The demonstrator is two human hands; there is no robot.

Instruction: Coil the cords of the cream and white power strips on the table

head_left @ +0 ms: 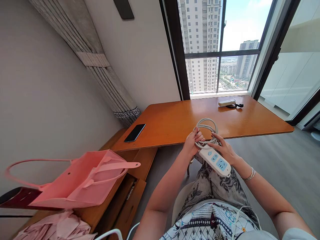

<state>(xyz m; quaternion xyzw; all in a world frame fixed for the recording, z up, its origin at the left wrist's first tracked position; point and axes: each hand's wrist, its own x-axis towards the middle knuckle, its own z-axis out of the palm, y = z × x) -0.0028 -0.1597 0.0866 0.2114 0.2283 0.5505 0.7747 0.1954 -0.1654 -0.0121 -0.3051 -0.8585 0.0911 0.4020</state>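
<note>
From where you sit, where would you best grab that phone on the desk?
Grip the phone across its two long edges, coming from above. It lies flat and face up near the desk corner, so only its thin sides offer a hold.

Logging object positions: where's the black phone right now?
In the head view the black phone lies flat on the left end of the wooden desk, near its front edge, left of the hands holding the power strip and above the pink bag.
</note>
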